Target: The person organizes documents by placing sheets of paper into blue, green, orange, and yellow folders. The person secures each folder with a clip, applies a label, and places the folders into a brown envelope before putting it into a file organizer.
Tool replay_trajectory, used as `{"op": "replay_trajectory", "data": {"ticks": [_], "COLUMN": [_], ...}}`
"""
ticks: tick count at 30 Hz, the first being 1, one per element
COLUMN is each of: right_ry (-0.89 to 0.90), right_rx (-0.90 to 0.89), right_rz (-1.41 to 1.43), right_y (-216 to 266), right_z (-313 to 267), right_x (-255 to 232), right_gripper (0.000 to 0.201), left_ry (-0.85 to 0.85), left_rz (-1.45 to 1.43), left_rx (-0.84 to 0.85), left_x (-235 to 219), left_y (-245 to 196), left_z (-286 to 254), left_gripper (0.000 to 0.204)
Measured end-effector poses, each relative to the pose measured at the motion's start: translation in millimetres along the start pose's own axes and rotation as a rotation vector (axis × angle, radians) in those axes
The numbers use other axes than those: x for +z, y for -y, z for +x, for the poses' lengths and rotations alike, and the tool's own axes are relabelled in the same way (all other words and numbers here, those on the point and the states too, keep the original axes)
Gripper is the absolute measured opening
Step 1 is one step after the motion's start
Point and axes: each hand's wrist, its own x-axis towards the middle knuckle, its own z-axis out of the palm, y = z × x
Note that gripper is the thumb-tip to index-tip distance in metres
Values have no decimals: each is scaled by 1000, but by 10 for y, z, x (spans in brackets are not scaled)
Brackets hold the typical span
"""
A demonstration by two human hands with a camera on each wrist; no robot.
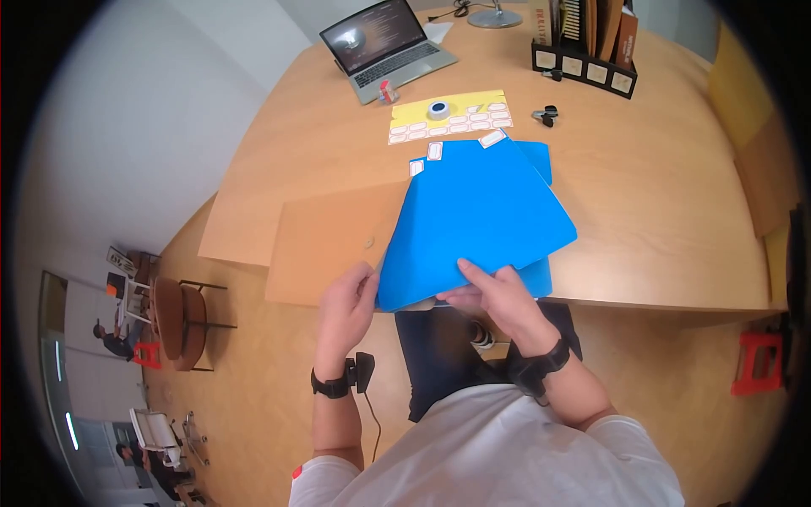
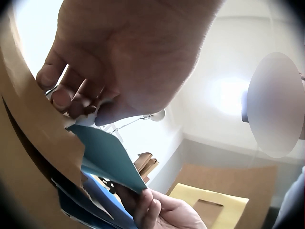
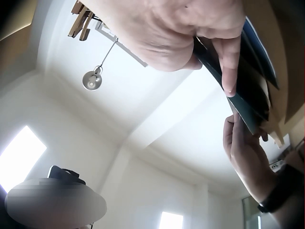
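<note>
A blue folder point(image 1: 473, 215) is held at a slant over the near edge of the table, with small white labels point(image 1: 492, 139) along its far edge. My left hand point(image 1: 348, 306) pinches its near left corner. The right hand point(image 1: 500, 306) grips its near edge, thumb on top and fingers underneath. More blue folder point(image 1: 534, 162) shows beneath it. To the left lies an open brown folder flap point(image 1: 338, 237) with a small round fastener point(image 1: 369, 242), partly covered by the blue folder. In the left wrist view, torn-looking brown edges point(image 2: 71, 152) hang beside the blue sheets.
Beyond the folders lie a yellow sheet point(image 1: 405, 110) with a label sheet and a white tape roll point(image 1: 438, 111). A laptop point(image 1: 389, 55) stands at the back left, a small red-and-white item point(image 1: 388, 92) beside it. Black clips point(image 1: 547, 116) and a black book holder point(image 1: 583, 68) are at the right.
</note>
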Motion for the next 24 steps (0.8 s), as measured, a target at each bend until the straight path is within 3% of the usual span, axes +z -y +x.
{"op": "replay_trajectory", "data": {"ticks": [4,7,13,20,24], "right_ry": [-42,-18,74,35,40], "right_rx": [-19,-91,-54,-77,-34], "right_rz": [-46,-84,-210,75,193], "right_y": [-104,-130,-124,-284,-313], "right_z": [23,-3,12,37,44], "right_x": [48,175,130,138,116], "right_gripper": [42,41,34,30,28], "left_ry": [40,86,98,171,132], "left_rz": [19,58,37,67,31], "left_rx": [-10,-46,-56,-93,-48], "left_x": [7,-6,-1,29,42], "left_y": [-2,-22,70,96,64], "left_z": [8,25,24,20,-6], "left_gripper": [20,18,18,19,15]}}
